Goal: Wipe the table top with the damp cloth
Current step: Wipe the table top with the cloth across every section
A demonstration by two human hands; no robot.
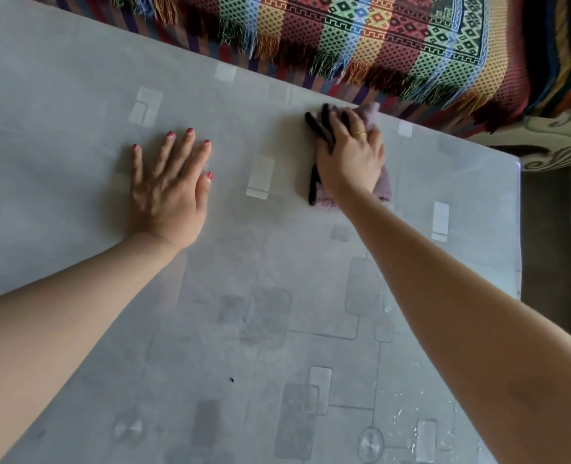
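Head view looks down on a grey patterned tabletop (244,329). Right hand (351,159) presses a pinkish cloth (383,187) with black trim flat against the tabletop near its far edge, fingers (341,120) spread over it and slightly bent. Left hand (170,189) rests palm-down on the bare tabletop, fingers straight and spread, well apart from the cloth. Beyond the far edge lies a multicoloured woven blanket (394,35) with fringe.
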